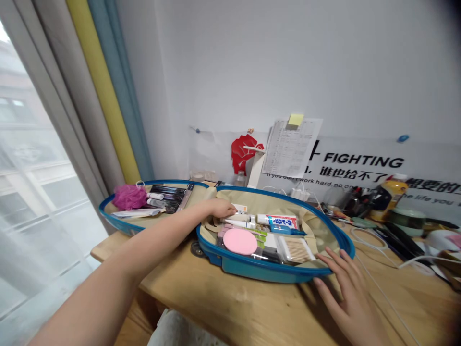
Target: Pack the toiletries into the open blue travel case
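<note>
A blue-rimmed small suitcase (273, 275) lies open on the wooden table, both beige-lined halves facing up. My left hand (221, 208) reaches into the right half near the hinge; its fingers are curled together beside a white tube (240, 223), and whatever they pinch is hidden. Around it lie a toothpaste tube (283, 222), a blue tube (286, 229), a round pink sponge (240, 241) and a clear box of cotton swabs (297, 250). My right hand (347, 293) is open, fingers spread, at the suitcase's front right rim.
In the left half sit a purple bath puff (130, 197), white-capped small bottles (155, 196) and a dark flat pack (173, 194). A yellow bottle (389, 197), a green jar (406, 221) and white cables (374, 240) crowd the table's right. Curtains (77, 96) hang at the left.
</note>
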### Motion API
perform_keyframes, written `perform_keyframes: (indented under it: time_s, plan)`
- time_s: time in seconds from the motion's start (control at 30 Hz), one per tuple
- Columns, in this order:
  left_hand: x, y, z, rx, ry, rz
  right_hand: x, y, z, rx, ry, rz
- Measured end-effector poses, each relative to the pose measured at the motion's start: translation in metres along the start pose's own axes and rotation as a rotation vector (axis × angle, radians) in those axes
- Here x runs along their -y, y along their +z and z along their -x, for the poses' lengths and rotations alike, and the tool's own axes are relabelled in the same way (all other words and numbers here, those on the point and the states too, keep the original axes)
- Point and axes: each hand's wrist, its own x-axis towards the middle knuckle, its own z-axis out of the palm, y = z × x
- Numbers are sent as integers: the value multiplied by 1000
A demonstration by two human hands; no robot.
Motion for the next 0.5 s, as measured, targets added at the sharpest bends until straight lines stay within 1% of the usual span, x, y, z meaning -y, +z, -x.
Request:
perform_keyframes:
  time_s: [0.07, 0.1, 0.17, 0.23, 0.27, 0.3, 0.33, 0.4, 0.5]
  plan:
    - [8, -11, 5, -54, -7, 23, -1, 0, 0, 4, 2, 3]
    - [16, -18, 9, -102, -20, 39, -1, 0, 0, 4, 0, 4]
    - [39, -31, 23, -231, -82, 68, -1, 0, 0, 1, -10, 6]
    - [70, -41, 42, -343, -208, 52, -2, 1, 0, -5, -25, 8]
    - [88, -43, 54, -351, -292, 15, -2, 1, 0, -9, -30, 9]
    - [104, -43, 66, -327, -384, -41, -2, 1, 0, -7, -34, 10]
    - [120, -40, 78, -299, -444, -68, -2, 1, 0, -5, -35, 11]
    - [147, -29, 103, -235, -530, -109, -1, 1, 0, -5, -29, 6]
    - [173, -6, 134, -136, -608, -161, -1, 1, 0, -11, -20, -5]
